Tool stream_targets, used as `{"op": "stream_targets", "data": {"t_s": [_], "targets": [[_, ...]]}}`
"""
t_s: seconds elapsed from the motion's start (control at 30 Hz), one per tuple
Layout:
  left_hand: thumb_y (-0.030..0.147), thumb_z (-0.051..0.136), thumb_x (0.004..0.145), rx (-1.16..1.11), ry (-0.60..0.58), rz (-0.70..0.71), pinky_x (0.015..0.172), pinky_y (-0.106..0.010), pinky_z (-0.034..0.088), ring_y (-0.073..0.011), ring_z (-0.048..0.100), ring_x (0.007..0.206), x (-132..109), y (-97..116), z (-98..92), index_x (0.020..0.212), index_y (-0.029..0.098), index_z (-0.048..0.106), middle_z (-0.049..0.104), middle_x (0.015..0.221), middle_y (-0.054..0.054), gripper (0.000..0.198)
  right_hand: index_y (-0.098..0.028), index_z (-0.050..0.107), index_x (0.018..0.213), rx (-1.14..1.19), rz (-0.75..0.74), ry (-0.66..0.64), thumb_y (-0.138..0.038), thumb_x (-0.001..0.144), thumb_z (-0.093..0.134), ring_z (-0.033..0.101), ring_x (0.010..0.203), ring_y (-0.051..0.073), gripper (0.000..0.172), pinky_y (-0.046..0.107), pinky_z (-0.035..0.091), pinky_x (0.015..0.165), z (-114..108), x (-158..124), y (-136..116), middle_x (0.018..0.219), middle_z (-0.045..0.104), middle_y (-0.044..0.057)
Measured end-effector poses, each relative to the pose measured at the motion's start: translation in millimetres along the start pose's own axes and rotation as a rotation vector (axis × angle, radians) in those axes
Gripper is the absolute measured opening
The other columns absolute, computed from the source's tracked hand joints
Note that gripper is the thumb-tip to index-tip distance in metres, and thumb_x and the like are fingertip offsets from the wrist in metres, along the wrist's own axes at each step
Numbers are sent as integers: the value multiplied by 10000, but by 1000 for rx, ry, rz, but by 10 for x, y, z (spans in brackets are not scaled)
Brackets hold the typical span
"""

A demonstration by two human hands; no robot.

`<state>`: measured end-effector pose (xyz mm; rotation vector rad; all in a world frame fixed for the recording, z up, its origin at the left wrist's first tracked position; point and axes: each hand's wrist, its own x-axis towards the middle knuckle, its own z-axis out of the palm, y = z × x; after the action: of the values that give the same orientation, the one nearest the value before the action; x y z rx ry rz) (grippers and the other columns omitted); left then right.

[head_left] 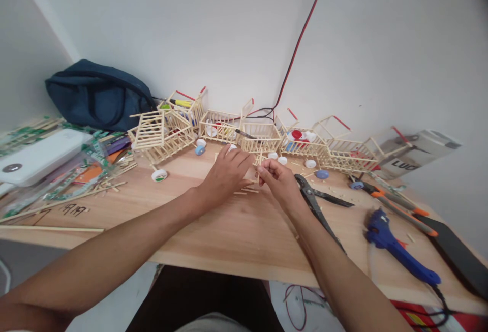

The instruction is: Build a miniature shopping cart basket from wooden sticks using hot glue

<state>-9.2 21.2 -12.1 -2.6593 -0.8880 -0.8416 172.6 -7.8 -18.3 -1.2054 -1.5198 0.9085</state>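
Note:
In the middle of the wooden table, my right hand [280,179] is closed, thumb and finger pinching a short thin wooden stick [260,160]. My left hand [231,168] is just to its left, palm down, fingers stretched out and apart over the tabletop. Several cut sticks [249,190] lie flat beneath and between the hands; the left hand hides part of them. Right behind the hands stands a small cart made of sticks [261,144], with white bottle-cap wheels [282,160].
More stick carts [346,156] with red handles line the wall. Pliers [314,205], a blue glue gun [400,253] and orange-handled cutters [404,212] lie right. At left are a white power bank [46,156], loose sticks, wrappers and a blue bag [101,95].

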Motion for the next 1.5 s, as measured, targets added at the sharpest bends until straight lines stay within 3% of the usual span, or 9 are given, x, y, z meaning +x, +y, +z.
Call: {"op": "stream_targets", "data": {"t_s": [1.5], "targets": [[406, 526, 911, -7, 5, 12, 1083, -499, 299, -260, 570, 1071, -3, 24, -21, 1121, 138, 542, 636, 1091, -123, 341, -216, 505, 719, 7, -26, -8, -516, 788, 611, 526, 548, 120, 326, 259, 435, 577, 14, 7, -13, 579, 539, -34]]}}
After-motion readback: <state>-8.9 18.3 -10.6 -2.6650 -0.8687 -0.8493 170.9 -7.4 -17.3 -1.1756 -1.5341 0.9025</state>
